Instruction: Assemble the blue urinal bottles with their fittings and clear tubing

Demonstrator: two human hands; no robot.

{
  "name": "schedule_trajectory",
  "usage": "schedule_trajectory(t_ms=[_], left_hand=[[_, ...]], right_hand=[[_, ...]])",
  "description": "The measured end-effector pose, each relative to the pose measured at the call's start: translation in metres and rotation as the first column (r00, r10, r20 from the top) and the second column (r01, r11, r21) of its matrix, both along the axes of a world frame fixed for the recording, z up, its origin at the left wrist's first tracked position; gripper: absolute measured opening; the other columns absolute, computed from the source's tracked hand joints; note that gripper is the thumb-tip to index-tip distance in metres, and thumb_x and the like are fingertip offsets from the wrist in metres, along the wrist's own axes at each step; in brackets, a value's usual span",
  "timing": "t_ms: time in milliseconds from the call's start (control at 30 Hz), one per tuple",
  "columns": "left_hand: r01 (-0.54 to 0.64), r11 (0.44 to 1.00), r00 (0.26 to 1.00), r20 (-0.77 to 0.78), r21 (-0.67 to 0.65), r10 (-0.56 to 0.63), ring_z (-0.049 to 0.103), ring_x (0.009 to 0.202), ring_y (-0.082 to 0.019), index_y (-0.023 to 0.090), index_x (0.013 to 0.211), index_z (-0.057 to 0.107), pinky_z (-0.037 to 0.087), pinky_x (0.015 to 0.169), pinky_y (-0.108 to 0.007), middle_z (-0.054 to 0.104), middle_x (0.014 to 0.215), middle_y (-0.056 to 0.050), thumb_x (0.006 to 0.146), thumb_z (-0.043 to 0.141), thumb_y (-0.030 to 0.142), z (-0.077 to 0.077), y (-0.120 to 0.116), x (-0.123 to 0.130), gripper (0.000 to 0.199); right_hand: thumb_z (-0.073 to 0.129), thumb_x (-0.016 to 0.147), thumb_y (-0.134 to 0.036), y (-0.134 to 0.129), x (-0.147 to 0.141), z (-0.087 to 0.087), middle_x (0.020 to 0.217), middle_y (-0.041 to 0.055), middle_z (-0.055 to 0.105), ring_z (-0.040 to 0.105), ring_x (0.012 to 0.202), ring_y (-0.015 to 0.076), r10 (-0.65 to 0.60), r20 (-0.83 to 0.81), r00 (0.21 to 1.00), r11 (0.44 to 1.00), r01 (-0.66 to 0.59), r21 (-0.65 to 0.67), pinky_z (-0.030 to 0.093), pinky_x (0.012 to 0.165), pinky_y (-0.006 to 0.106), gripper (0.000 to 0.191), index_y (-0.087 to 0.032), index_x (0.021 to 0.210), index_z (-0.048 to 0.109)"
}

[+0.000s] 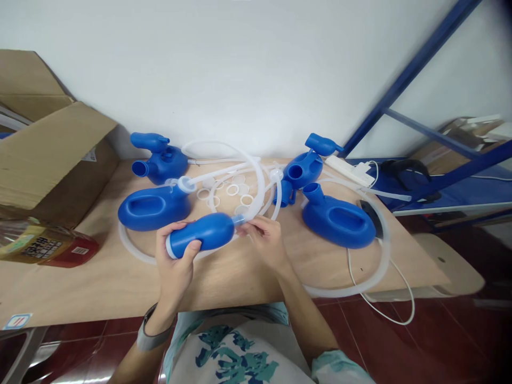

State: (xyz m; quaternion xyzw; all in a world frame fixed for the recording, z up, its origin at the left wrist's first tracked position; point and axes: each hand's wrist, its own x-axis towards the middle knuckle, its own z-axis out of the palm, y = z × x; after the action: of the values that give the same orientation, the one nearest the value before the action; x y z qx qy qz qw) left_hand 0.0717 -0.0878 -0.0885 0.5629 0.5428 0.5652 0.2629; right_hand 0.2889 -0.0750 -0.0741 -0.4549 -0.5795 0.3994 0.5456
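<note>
My left hand (177, 261) is wrapped round a blue urinal funnel (204, 233), which lies nearly level above the table with its pale-rimmed wide end to the left. The narrow end meets a clear flexible tube (261, 186). At that joint the fingers of my right hand (262, 234) pinch the tube end. Just behind my left hand, a blue urinal bottle (154, 208) lies on its side, with a white cap (186, 184) and tube at its neck. Another blue urinal bottle (340, 221), its mouth uncapped, lies to the right of my right hand.
White rings (232, 189) and clear discs lie mid-table. Further bottles and funnels stand at back left (162, 162) and back right (306, 168). A cardboard box (76, 176) and an oil jug (52, 245) are left; a power strip (352, 172) and blue rack (412, 69) are right.
</note>
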Motion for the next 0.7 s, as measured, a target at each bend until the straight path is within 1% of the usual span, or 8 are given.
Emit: schedule_trajectory(t_ms=[100, 167, 267, 367, 467, 567, 700], left_hand=[[0.028, 0.994, 0.999, -0.037, 0.107, -0.024, 0.070, 0.112, -0.022, 0.021, 0.117, 0.059, 0.052, 0.102, -0.038, 0.070, 0.118, -0.006, 0.087, 0.084, 0.038, 0.002, -0.001, 0.002, 0.042], [0.044, 0.989, 0.998, -0.054, 0.143, -0.037, 0.070, 0.114, -0.022, 0.021, 0.118, 0.059, 0.052, 0.104, -0.039, 0.070, 0.119, -0.006, 0.087, 0.084, 0.035, 0.002, -0.001, 0.002, 0.042], [0.037, 0.991, 0.997, -0.075, 0.132, -0.028, 0.070, 0.114, -0.022, 0.021, 0.118, 0.059, 0.052, 0.104, -0.041, 0.069, 0.119, -0.006, 0.088, 0.084, 0.035, 0.000, -0.001, 0.000, 0.041], [0.055, 0.992, 0.995, -0.086, 0.114, -0.045, 0.070, 0.113, -0.022, 0.021, 0.117, 0.060, 0.052, 0.102, -0.039, 0.069, 0.119, -0.006, 0.087, 0.084, 0.035, -0.003, -0.001, -0.001, 0.041], [0.065, 0.992, 0.994, -0.090, 0.105, -0.056, 0.070, 0.113, -0.021, 0.021, 0.118, 0.060, 0.052, 0.102, -0.037, 0.070, 0.119, -0.005, 0.087, 0.084, 0.033, -0.005, -0.001, -0.001, 0.041], [0.051, 0.994, 0.995, -0.095, 0.092, -0.042, 0.070, 0.113, -0.022, 0.021, 0.117, 0.061, 0.053, 0.101, -0.038, 0.070, 0.118, -0.005, 0.086, 0.083, 0.034, -0.005, -0.002, 0.000, 0.040], [0.059, 0.996, 0.994, -0.095, 0.070, -0.052, 0.070, 0.114, -0.020, 0.022, 0.117, 0.062, 0.052, 0.103, -0.036, 0.070, 0.119, -0.004, 0.087, 0.083, 0.032, -0.004, -0.001, -0.001, 0.038]], right_hand=[[0.065, 0.100, -0.026, -0.001, -0.005, 0.000, 0.078, 0.0033, 0.072, 0.069, 0.070, 0.0089, -0.017, -0.063, 0.998, 0.999, 0.014, -0.049, 0.055, 0.068, 0.016, 0.027, -0.015, 0.080, 0.078], [0.065, 0.100, -0.028, -0.002, -0.007, -0.003, 0.081, 0.0041, 0.073, 0.070, 0.072, 0.0091, -0.017, -0.112, 0.994, 0.996, 0.007, -0.092, 0.057, 0.068, 0.016, 0.027, -0.015, 0.082, 0.079], [0.066, 0.100, -0.033, -0.002, -0.005, -0.008, 0.085, 0.0054, 0.074, 0.071, 0.075, 0.0097, 0.024, -0.176, 0.984, 0.986, -0.052, -0.158, 0.059, 0.070, 0.016, 0.027, -0.014, 0.086, 0.079], [0.064, 0.100, -0.034, -0.002, 0.000, -0.011, 0.089, 0.0060, 0.074, 0.072, 0.078, 0.0092, 0.078, -0.177, 0.981, 0.977, -0.110, -0.184, 0.059, 0.072, 0.016, 0.028, -0.012, 0.088, 0.078], [0.059, 0.103, -0.034, -0.001, 0.003, -0.011, 0.087, 0.0060, 0.072, 0.070, 0.077, 0.0088, 0.082, -0.118, 0.990, 0.982, -0.101, -0.160, 0.058, 0.073, 0.017, 0.033, -0.012, 0.083, 0.074], [0.054, 0.105, -0.035, -0.001, 0.003, -0.011, 0.082, 0.0057, 0.070, 0.068, 0.076, 0.0092, 0.069, -0.085, 0.994, 0.988, -0.080, -0.129, 0.057, 0.073, 0.018, 0.039, -0.012, 0.079, 0.070], [0.057, 0.103, -0.034, -0.001, 0.003, -0.010, 0.087, 0.0068, 0.071, 0.068, 0.078, 0.0094, 0.082, -0.119, 0.990, 0.979, -0.103, -0.177, 0.057, 0.075, 0.018, 0.035, -0.012, 0.081, 0.070]])
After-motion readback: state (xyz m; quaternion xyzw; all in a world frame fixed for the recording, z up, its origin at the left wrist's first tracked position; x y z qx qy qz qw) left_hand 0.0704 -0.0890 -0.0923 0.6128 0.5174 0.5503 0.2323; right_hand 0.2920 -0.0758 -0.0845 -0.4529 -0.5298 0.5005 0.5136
